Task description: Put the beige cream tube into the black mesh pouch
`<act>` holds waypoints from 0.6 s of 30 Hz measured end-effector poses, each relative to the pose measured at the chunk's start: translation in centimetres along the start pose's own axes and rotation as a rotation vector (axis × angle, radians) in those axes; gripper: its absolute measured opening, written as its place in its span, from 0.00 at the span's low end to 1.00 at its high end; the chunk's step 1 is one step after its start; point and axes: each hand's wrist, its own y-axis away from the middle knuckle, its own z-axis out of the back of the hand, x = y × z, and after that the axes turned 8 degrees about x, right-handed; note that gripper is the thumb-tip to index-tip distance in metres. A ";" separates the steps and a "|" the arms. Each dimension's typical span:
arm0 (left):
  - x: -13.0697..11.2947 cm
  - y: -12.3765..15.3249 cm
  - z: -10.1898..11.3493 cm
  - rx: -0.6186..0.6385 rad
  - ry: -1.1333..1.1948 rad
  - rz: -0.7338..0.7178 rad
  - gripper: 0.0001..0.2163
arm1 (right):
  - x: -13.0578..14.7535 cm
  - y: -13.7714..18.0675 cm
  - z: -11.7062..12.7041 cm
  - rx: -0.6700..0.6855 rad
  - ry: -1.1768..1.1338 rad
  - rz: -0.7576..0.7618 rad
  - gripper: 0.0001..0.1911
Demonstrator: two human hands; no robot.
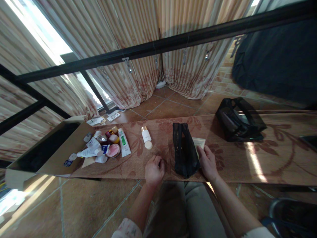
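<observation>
My right hand [208, 161] is closed on a pale, flat tube [199, 142] at the right side of a black mesh pouch [184, 150]. The pouch stands in front of me on the cloth, its top open, and hides part of the tube. To the pouch's left, my left hand [155, 170] rests near the table's front edge with its fingers curled in; I see nothing in them. Beyond that hand lie a white bottle with a gold cap [146, 134] and a small round cream-coloured piece [148, 145] touching or close to its base.
On the left, a white and green tube [124, 142] lies beside a pile of cosmetics with a pink round compact [113, 150]. An open cardboard box [56, 152] stands past them. A second black mesh bag [239, 120] sits at the right. A dark metal rail [148, 47] crosses behind.
</observation>
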 end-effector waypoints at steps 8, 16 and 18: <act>0.0 -0.1 0.0 -0.002 -0.001 -0.006 0.07 | 0.0 0.1 0.0 0.015 0.010 0.011 0.21; 0.0 0.0 0.0 -0.003 -0.013 -0.005 0.07 | 0.3 0.2 0.0 0.017 0.012 0.014 0.18; 0.0 0.0 0.0 0.002 -0.017 -0.002 0.07 | 0.3 0.2 0.0 0.015 0.006 0.012 0.18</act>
